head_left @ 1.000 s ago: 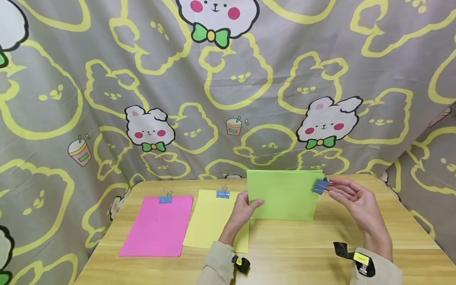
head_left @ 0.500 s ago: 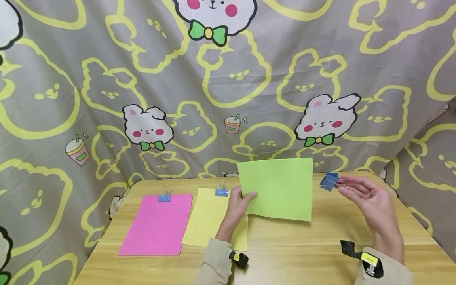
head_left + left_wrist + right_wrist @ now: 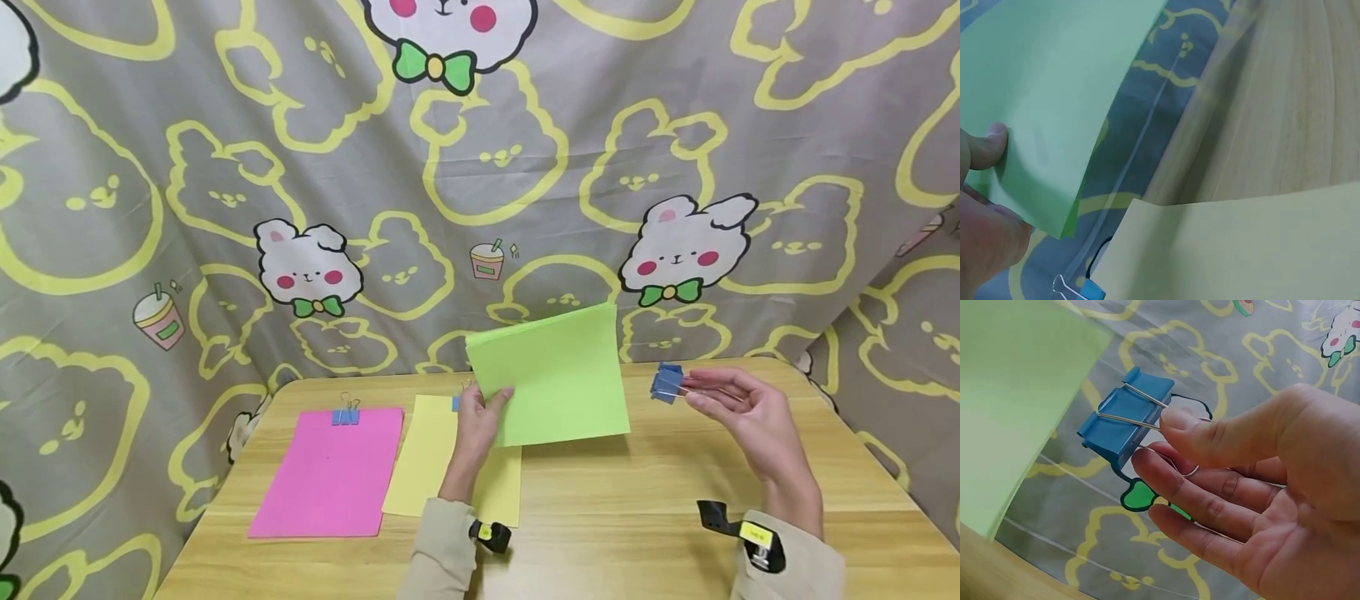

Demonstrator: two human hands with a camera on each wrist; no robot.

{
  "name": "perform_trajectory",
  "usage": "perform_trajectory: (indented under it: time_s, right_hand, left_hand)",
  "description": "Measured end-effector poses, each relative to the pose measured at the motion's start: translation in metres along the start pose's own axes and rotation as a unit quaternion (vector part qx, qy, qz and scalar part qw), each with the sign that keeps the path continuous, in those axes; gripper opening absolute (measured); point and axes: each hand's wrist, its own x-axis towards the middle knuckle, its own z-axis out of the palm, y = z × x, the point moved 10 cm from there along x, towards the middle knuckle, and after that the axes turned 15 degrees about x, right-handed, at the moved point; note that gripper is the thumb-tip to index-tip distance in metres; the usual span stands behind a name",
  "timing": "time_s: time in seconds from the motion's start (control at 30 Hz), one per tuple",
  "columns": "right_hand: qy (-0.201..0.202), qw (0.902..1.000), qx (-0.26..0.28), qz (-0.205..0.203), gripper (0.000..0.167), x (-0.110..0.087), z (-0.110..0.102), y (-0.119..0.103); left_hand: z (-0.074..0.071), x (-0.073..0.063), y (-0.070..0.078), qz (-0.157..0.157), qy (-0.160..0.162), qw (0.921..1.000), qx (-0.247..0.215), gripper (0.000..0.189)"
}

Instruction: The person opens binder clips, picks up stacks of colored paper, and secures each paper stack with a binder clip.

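Observation:
My left hand (image 3: 477,421) pinches a small stack of green paper (image 3: 558,379) at its left edge, thumb in front, and holds it tilted above the table. To the right, my right hand (image 3: 750,425) holds a blue binder clip (image 3: 666,383) by its wire handles. In the right wrist view the thumb presses one handle of the binder clip (image 3: 1125,415) while fingers lie behind the other. Nothing is between the clip's lips, and it is apart from the green paper (image 3: 1016,406). The left wrist view shows the left thumb (image 3: 990,148) flat on the green paper.
Pink paper (image 3: 330,475) with a blue binder clip (image 3: 346,416) on its top edge lies at the left of the wooden table (image 3: 600,517). Yellow paper (image 3: 420,467), also clipped, lies beside it, partly behind the left arm. A patterned curtain (image 3: 525,167) hangs behind.
The binder clip has come off the green paper's right edge and is now apart from it. The left hand has moved the paper left and tilted its right side up.

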Motion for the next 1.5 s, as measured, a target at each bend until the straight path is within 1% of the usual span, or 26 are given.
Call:
perform_trajectory:
  time_s: [0.1, 0.33, 0.67, 0.9, 1.13, 1.27, 1.37, 1.5]
  right_hand:
    - [-0.005, 0.9999, -0.014, 0.002, 0.032, 0.002, 0.005, 0.002]
    - [-0.018, 0.9985, -0.05, 0.007, 0.031, 0.008, 0.019, 0.006]
    - [-0.023, 0.9946, -0.101, 0.005, 0.028, 0.01, 0.025, 0.007]
    - [-0.039, 0.9929, -0.112, 0.011, 0.03, 0.012, 0.034, 0.012]
    - [-0.051, 0.989, -0.136, 0.029, 0.036, 0.013, 0.042, 0.018]
    - [-0.061, 0.9884, -0.134, 0.039, 0.039, 0.011, 0.042, 0.02]
    - [-0.065, 0.9874, -0.139, 0.037, 0.042, 0.01, 0.042, 0.02]
    - [-0.057, 0.9879, -0.141, 0.032, 0.046, 0.009, 0.04, 0.019]
  left_hand:
    - [-0.002, 0.002, -0.002, -0.001, -0.002, 0.9999, -0.013, 0.018]
    - [-0.002, 0.002, 0.001, 0.009, -0.028, 0.999, -0.033, 0.016]
    - [-0.002, 0.002, 0.009, 0.027, -0.048, 0.9982, -0.022, 0.02]
    - [0.001, 0.002, 0.013, 0.03, -0.068, 0.9971, -0.017, 0.023]
    - [0.003, 0.0, 0.014, 0.019, -0.075, 0.9969, -0.014, 0.02]
    - [0.005, -0.001, 0.013, 0.016, -0.083, 0.9963, -0.013, 0.021]
    - [0.008, -0.002, 0.01, 0.006, -0.095, 0.9954, -0.013, 0.023]
    - [0.012, -0.004, 0.004, -0.011, -0.11, 0.9937, -0.017, 0.025]
